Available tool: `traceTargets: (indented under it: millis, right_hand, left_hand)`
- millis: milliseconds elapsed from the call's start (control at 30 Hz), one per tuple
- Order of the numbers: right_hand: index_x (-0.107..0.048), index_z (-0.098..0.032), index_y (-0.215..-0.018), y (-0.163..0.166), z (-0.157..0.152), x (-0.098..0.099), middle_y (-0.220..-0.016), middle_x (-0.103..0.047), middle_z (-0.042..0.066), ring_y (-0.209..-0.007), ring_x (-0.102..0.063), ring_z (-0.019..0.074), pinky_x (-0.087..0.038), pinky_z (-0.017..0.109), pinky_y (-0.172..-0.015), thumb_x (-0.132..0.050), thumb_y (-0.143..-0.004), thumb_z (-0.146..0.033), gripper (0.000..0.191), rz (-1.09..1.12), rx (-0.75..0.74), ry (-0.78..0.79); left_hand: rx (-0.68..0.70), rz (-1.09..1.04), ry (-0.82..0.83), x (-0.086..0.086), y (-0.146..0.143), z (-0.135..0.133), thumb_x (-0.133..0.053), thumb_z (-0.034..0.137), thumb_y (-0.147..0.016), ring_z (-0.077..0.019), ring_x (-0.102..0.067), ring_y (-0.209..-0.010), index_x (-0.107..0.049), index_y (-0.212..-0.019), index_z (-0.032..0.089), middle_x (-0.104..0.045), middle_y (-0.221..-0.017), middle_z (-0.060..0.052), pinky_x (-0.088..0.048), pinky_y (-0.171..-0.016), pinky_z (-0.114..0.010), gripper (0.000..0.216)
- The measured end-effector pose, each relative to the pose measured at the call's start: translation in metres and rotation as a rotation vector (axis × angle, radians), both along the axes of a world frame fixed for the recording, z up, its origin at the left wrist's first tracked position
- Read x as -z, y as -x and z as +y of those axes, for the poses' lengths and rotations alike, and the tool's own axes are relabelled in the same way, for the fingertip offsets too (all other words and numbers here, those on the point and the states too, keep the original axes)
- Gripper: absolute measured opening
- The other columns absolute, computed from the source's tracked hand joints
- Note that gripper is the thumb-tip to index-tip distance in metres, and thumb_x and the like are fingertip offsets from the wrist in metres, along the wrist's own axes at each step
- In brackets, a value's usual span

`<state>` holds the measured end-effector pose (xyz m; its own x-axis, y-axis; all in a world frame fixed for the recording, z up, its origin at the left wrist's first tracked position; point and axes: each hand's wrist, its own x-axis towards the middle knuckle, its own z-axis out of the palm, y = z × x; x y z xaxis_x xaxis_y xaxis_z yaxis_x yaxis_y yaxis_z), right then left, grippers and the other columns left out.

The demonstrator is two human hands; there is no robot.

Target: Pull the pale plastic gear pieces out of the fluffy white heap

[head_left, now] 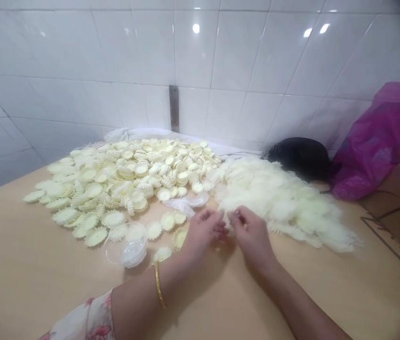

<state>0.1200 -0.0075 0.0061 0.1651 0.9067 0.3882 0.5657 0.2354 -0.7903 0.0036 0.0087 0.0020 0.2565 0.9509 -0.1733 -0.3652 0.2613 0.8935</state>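
My left hand [205, 231] and my right hand [251, 231] come close together above the table, fingertips nearly meeting. Both have their fingers curled in a pinch. Whatever sits between the fingertips is too small and pale to make out. Just behind the right hand spreads a heap of fluffy pale-yellow netting-like pieces [274, 193]. Left of my hands lies a large pile of pale-yellow discs with scalloped edges [139, 177]. A few loose discs [167, 221] lie beside the left wrist, and a small clear tub [134, 250] with something white in it stands near them.
A crumpled white scrap [187, 203] lies between the two heaps. At the back right are a black rounded object [299, 156] and a magenta plastic bag [373, 137]. A dark bent frame [391, 241] lies at the right edge. White tiled wall [132, 42] closes off the back.
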Motion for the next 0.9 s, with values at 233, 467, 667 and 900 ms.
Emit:
traceTargets:
  millis: [233, 467, 667, 900]
  right_hand:
    - [-0.039, -0.02, -0.056, 0.001, -0.003, -0.003, -0.053, -0.042, -0.004, -0.051, -0.039, 0.0115, -0.031, 0.023, -0.049, -0.049, -0.079, -0.026, 0.026, -0.048, -0.015, 0.004]
    - [-0.045, -0.019, -0.057, -0.008, 0.005, -0.002, -0.053, -0.051, -0.002, -0.054, -0.048, 0.0126, -0.037, 0.022, -0.053, -0.049, -0.081, -0.041, 0.033, 0.282, -0.078, 0.147]
    - [-0.044, -0.019, -0.054, -0.007, 0.003, -0.009, -0.049, -0.049, -0.003, -0.051, -0.047, 0.0117, -0.036, 0.021, -0.051, -0.052, -0.079, -0.04, 0.034, 0.218, -0.009, 0.106]
    - [-0.047, -0.018, -0.052, -0.029, 0.014, -0.012, -0.045, -0.047, -0.004, -0.039, -0.035, 0.0082, -0.029, 0.021, -0.039, -0.054, -0.077, -0.04, 0.034, 0.338, 0.256, 0.055]
  left_hand:
    - [-0.005, 0.03, 0.013, -0.004, 0.0, -0.001, -0.066, 0.033, -0.067, -0.0101, -0.054, -0.051, -0.052, -0.067, 0.014, -0.056, -0.061, -0.001, -0.043, -0.05, -0.024, 0.023]
    - [-0.002, 0.057, -0.041, -0.002, 0.001, 0.0, -0.063, 0.03, -0.069, -0.0118, -0.055, -0.051, -0.049, -0.062, 0.014, -0.057, -0.059, -0.003, -0.043, -0.052, -0.025, 0.022]
    - [-0.052, 0.1, -0.17, 0.002, -0.003, -0.006, -0.063, 0.034, -0.07, -0.0137, -0.057, -0.056, -0.047, -0.059, 0.015, -0.052, -0.054, 0.001, -0.045, -0.058, -0.027, 0.027]
    - [-0.162, 0.112, -0.261, -0.007, 0.0, -0.01, -0.058, 0.035, -0.074, -0.011, -0.055, -0.056, -0.044, -0.059, 0.016, -0.046, -0.055, 0.003, -0.045, -0.059, -0.025, 0.028]
